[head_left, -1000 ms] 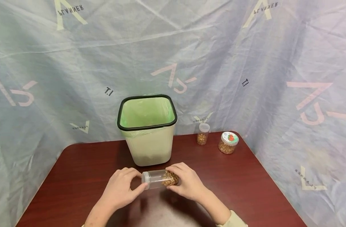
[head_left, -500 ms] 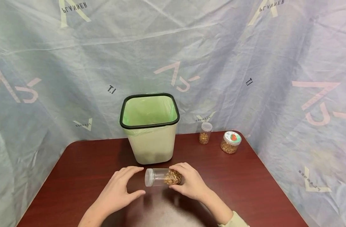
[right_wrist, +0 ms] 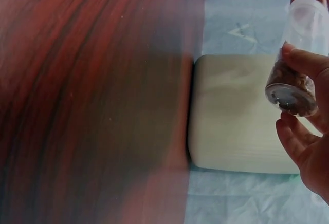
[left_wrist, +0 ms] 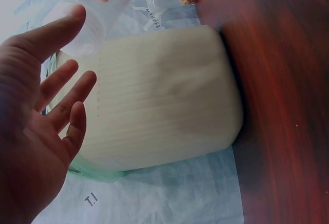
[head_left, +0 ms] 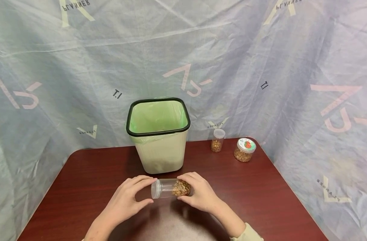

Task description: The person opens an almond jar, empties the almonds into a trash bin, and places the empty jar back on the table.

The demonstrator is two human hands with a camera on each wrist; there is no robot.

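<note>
A clear plastic jar (head_left: pixel 168 188) with nuts heaped at its base end lies sideways above the table. My right hand (head_left: pixel 198 192) grips it round the nut-filled end, as the right wrist view also shows, with the thumb and fingers on the jar (right_wrist: pixel 295 64). At the other end is its pale translucent lid (head_left: pixel 155 189). My left hand (head_left: pixel 126 197) is spread around that lid, thumb below and index finger above, the fingertips right by its edge. In the left wrist view, the left hand's fingers (left_wrist: pixel 77 88) are loosely extended with nothing gripped; whether a fingertip touches the lid I cannot tell.
Just behind the jar stands a cream bin (head_left: pixel 160 154) with a black rim and green liner. Farther right are a small lidded jar of nuts (head_left: pixel 216 144) and a wider jar (head_left: pixel 243 154) with a picture lid. Printed cloth (head_left: pixel 231 83) hangs behind the dark red table (head_left: pixel 262 194).
My left hand let go of the lid and drew back with its fingers spread, then came up close around the lid again. My right hand keeps its grip on the jar.
</note>
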